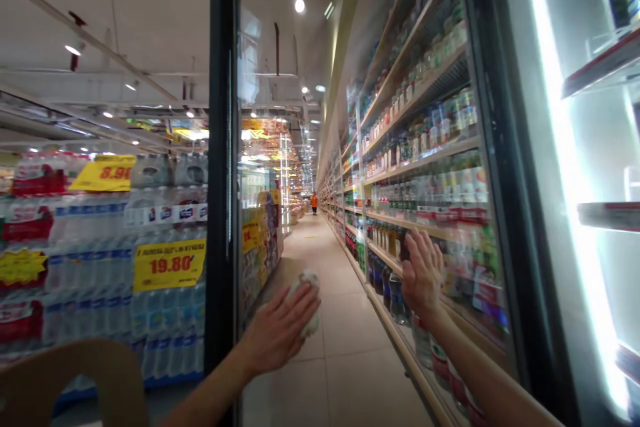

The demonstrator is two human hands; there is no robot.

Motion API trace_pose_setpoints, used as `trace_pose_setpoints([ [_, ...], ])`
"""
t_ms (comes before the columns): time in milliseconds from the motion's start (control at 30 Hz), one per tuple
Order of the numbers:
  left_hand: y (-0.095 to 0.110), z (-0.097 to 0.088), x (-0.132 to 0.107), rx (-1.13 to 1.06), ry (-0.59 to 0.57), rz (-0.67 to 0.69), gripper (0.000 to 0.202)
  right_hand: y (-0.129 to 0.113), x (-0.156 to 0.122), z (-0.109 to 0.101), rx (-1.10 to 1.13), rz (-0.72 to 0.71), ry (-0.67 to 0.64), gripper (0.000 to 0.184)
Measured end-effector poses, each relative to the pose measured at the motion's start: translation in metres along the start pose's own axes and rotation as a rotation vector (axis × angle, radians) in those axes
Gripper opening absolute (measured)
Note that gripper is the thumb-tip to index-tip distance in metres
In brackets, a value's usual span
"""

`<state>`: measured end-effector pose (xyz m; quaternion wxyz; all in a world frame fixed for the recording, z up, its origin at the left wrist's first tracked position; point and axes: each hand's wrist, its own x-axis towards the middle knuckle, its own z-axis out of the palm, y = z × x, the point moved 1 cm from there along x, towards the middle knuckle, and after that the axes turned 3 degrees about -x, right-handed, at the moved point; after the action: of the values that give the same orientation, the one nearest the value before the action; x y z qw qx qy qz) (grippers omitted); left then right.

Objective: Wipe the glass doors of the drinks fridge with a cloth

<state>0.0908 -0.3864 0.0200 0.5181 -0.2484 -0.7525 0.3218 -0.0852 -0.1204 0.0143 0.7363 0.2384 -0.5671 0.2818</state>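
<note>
I stand in a supermarket aisle between an opened glass fridge door (223, 147) and the cooler cabinets. My left hand (280, 330) presses a white cloth (307, 290) flat against the open door's glass, fingers stretched over it. My right hand (423, 273) lies open and flat on the glass of the neighbouring closed cooler door (450, 167), fingers spread upward. Behind that glass, shelves hold rows of bottles and cans.
The open cooler (595, 180) at far right shows lit, nearly bare shelves. Stacked water bottles with yellow price signs (169, 263) fill the left. A tiled aisle (330, 320) runs ahead; a person in orange (314, 201) stands far down it. A brown cardboard shape (75, 380) sits at lower left.
</note>
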Motion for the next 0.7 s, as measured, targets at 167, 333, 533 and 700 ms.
trace_pose_setpoints([
  [167,-0.019,-0.004,0.006,0.096,0.124,-0.297,0.068,0.0,-0.001,0.002,0.002,-0.001,0.009,0.052],
  [333,-0.013,0.003,0.032,0.045,0.078,-0.184,0.067,0.003,-0.003,0.001,0.007,0.016,-0.018,0.051],
  [533,0.009,0.021,0.102,-0.005,0.188,-0.27,0.065,-0.042,0.042,-0.003,0.315,0.016,0.016,0.051],
  [700,0.0,0.005,0.063,-0.123,0.231,-0.278,0.078,-0.115,0.054,0.016,0.422,-0.049,-0.223,0.049],
])
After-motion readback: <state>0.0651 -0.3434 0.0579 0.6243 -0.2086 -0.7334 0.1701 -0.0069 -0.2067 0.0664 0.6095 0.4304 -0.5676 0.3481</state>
